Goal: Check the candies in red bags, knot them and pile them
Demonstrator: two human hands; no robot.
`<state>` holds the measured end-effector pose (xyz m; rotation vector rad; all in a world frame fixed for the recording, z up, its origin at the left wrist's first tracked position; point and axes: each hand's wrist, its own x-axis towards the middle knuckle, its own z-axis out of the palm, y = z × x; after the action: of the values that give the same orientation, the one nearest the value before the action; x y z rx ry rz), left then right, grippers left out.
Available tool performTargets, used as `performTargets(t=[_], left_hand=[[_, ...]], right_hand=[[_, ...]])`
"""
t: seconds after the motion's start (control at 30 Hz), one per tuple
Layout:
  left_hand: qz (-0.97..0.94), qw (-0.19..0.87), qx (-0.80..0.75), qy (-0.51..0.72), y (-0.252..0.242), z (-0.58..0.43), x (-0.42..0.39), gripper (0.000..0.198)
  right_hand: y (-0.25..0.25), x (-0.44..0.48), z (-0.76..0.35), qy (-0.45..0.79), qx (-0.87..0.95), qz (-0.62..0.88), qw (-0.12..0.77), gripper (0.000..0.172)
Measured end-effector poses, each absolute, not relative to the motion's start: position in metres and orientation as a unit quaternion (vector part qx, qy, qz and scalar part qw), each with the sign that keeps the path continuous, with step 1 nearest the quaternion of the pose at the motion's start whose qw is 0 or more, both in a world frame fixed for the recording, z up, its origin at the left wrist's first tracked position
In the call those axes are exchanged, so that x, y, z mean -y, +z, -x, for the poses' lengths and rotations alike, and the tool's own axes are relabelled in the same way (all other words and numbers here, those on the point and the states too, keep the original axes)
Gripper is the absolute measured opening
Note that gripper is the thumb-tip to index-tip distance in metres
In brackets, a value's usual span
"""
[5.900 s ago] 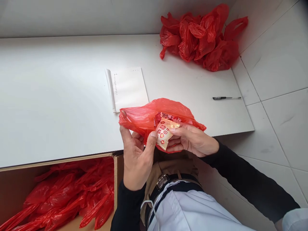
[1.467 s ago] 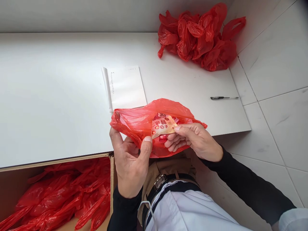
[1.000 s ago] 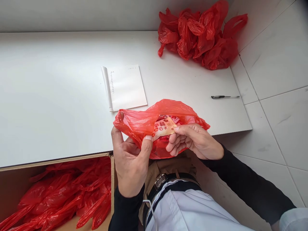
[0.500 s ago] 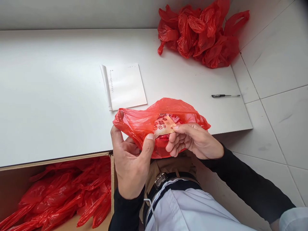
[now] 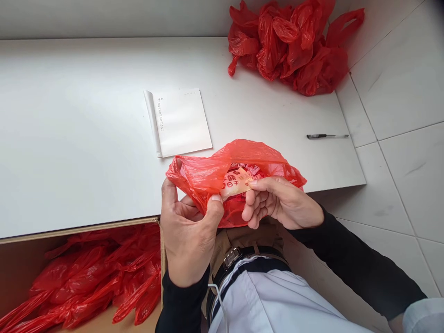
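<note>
A thin red plastic bag (image 5: pixel 243 150) hangs open in front of my body, past the table's near edge. My left hand (image 5: pixel 190 231) grips the bag's left rim, fingers behind it and thumb at the opening. Between the thumb and forefinger of my right hand (image 5: pixel 284 203) is the corner of a cream-coloured wrapped packet (image 5: pixel 236 181) with red print. That packet lies in the bag's mouth, its left end beside my left thumb. Beneath it, several red and pink wrapped pieces (image 5: pixel 255 171) show inside the bag; the rest are hidden by the film and my fingers.
On the white table (image 5: pixel 86 129) lies a notepad (image 5: pixel 183 122) with a handwritten column, and a black pen (image 5: pixel 326 136) to the right. Crumpled red bags (image 5: pixel 287 46) are heaped at the back right corner. A cardboard box (image 5: pixel 162 268) holding red bags (image 5: pixel 100 273) stands at lower left.
The cream packet has shifted slightly down and left into the bag's mouth, its left end now more behind the red film. Both hands keep their grips; the view has moved a little.
</note>
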<state>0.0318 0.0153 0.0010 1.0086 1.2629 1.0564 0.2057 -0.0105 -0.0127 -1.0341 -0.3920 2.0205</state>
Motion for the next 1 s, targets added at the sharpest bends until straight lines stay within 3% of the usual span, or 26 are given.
performTargets(t=[0.8,1.0], left_hand=[[-0.431,0.587,-0.508,0.46,-0.0017,-0.031,-0.0147,0.045],[-0.454,0.579,-0.499,0.458,-0.0007,-0.0315,-0.0166,0.047]], right_hand=[[-0.0129,0.0133,-0.2087,0.826,0.092,0.372,0.413,0.029],[-0.0138,0.012,-0.2086,0.8,0.174,0.409,0.404,0.036]])
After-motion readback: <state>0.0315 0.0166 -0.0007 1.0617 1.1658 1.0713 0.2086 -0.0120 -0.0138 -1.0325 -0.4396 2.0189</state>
